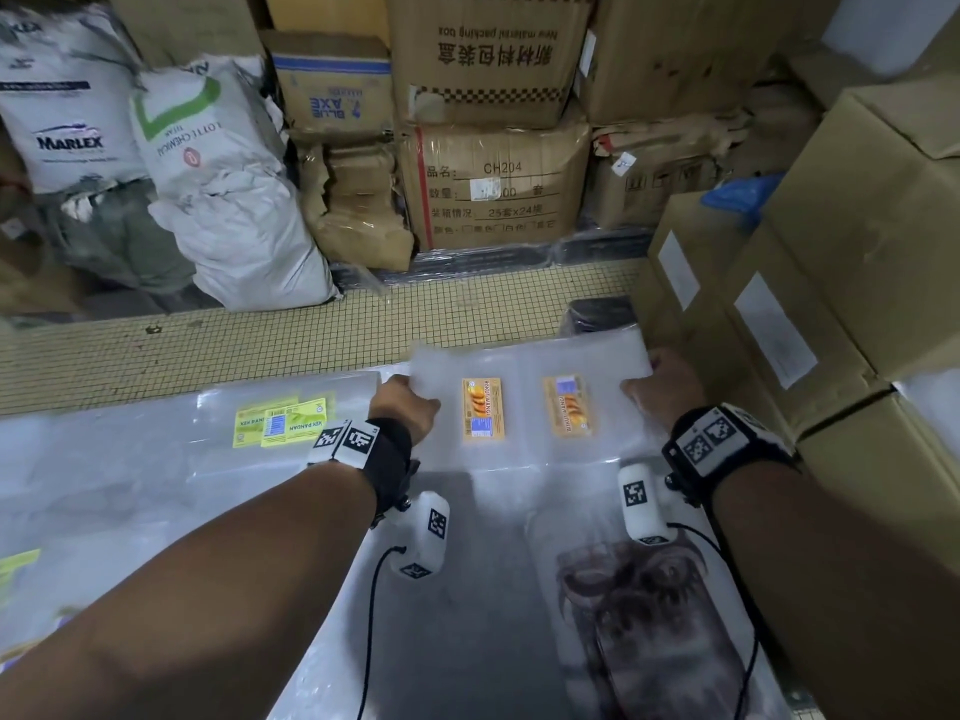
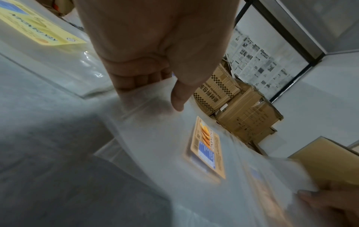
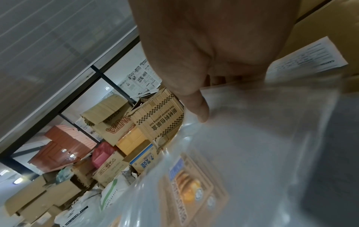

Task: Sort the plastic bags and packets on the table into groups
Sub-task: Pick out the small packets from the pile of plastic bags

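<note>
Over the desk (image 1: 130, 491): left hand (image 1: 408, 407) and right hand (image 1: 662, 389) each pinch orange-label bags (image 1: 524, 407) by opposite edges, keeping the stack taut, probably to group it.

Two hands are showing, the left hand (image 1: 405, 407) and the right hand (image 1: 670, 381). Two orange labels are lying side by side, one (image 1: 483, 409) left of the other (image 1: 567, 406). Two yellow-green labels (image 1: 283, 422) are overlapping farther left. Two white sacks are leaning at the far left, one (image 1: 62, 106) beside the other (image 1: 228, 200).
</note>
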`<action>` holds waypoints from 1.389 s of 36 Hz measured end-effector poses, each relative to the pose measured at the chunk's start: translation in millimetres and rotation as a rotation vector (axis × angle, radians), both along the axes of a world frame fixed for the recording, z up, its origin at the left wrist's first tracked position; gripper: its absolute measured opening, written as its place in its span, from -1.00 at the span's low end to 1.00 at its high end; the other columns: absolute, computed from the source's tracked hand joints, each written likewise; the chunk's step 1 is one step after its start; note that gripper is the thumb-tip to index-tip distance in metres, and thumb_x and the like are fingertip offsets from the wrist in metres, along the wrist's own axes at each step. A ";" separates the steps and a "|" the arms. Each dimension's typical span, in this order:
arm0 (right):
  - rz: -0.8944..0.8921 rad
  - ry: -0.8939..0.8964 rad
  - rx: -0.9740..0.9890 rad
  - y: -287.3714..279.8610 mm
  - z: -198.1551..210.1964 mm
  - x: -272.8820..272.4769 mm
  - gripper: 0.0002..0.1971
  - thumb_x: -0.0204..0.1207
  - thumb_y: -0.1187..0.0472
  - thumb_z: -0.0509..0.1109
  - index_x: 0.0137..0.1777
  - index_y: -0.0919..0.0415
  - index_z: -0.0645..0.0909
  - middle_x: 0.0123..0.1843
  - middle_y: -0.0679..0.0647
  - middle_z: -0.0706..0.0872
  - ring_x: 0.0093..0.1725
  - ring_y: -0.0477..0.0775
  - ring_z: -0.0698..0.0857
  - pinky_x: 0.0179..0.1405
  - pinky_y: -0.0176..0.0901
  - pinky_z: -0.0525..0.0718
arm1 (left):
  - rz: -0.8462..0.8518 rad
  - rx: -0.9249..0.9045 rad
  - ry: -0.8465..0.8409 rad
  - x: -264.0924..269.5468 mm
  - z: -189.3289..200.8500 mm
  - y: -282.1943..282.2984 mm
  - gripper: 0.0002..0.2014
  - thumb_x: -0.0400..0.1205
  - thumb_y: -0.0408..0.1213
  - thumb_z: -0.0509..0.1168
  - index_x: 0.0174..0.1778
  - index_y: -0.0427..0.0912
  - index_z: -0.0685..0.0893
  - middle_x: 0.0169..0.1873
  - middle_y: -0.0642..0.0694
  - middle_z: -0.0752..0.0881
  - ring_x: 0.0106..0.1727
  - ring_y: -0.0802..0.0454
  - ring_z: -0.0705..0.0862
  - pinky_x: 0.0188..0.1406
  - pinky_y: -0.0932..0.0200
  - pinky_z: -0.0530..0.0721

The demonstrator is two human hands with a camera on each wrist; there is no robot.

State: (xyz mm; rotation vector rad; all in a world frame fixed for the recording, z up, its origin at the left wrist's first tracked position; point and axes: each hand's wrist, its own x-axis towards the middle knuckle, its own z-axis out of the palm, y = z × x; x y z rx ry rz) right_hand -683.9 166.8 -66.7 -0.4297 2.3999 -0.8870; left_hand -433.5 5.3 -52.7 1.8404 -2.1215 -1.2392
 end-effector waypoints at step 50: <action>1.069 0.339 0.354 -39.4 18.8 15.8 0.28 0.19 -0.32 0.61 0.74 0.01 -0.13 0.77 0.10 -0.19 0.73 0.16 -0.22 0.67 0.08 -0.14 | -0.850 -0.283 -0.495 -58.2 8.4 -25.8 0.01 0.58 0.23 0.35 0.75 -0.17 -0.05 0.74 -0.17 -0.08 0.75 -0.16 -0.08 0.70 -0.14 -0.06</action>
